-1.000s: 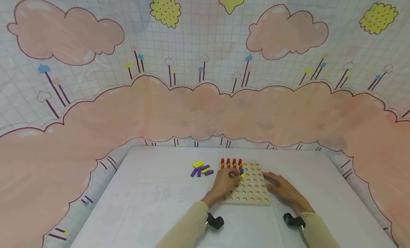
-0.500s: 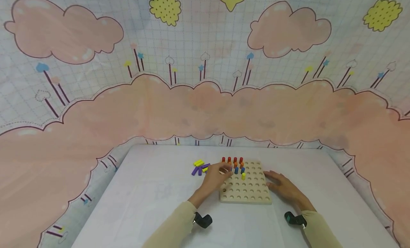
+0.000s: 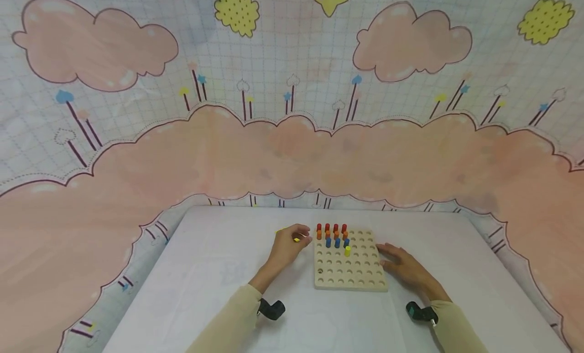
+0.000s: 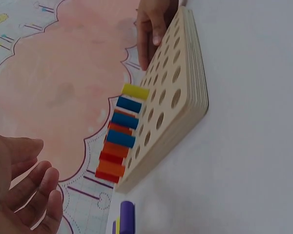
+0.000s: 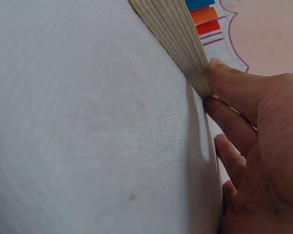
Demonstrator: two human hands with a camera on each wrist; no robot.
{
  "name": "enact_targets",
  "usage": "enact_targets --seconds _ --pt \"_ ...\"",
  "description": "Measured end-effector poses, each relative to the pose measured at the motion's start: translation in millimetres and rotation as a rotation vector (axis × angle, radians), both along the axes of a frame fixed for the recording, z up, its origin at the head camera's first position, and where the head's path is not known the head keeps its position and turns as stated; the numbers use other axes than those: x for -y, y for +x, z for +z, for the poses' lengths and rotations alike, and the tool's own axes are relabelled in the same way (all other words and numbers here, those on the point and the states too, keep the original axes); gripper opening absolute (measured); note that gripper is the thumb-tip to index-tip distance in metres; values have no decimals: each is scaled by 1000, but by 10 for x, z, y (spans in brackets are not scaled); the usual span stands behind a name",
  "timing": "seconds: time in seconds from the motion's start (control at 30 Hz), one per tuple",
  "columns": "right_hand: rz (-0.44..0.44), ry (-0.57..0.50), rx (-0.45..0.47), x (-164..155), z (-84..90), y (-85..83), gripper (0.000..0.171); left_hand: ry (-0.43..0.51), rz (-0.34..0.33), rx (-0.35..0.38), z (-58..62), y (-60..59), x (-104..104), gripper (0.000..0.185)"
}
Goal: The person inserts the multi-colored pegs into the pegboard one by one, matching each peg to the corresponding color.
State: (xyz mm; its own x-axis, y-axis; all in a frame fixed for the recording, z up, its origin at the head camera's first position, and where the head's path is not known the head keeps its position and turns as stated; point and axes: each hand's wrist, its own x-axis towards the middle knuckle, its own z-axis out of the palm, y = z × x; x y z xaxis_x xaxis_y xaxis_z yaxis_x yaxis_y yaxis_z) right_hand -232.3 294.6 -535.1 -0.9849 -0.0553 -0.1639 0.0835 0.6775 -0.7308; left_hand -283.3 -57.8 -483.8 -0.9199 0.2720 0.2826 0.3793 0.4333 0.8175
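R hand lies flat on table, fingers straight, tips vs. right edge of board; holds nothing. Wrist view: fingertips touch board's side. L hand just left of board, over loose pegs; fingers loosely spread in wrist view, w/ a bit of yellow peg showing at fingertips – can't tell if pinched. Purple peg lies on table below that hand. Board flat, mid-table. Standing in far-left holes: yellow peg nearest, then blue pegs, orange pegs, red pegs at far edge. Cloud-print cloth behind.
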Motion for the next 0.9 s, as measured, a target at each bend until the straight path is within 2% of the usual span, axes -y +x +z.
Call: enact_targets --seconds 0.3,0.5,0.7,0.9 --pt "11 3 -21 -15 7 -8 61 1 75 -36 -42 -90 259 19" --pt "18 6 -25 -21 -23 -12 63 9 127 -37 -125 -177 455 22" --pt "17 16 -21 -34 -37 -16 63 9 191 -12 -246 -287 575 22" --pt "21 19 -17 -28 -2 -9 63 14 242 45 -346 -386 643 24"
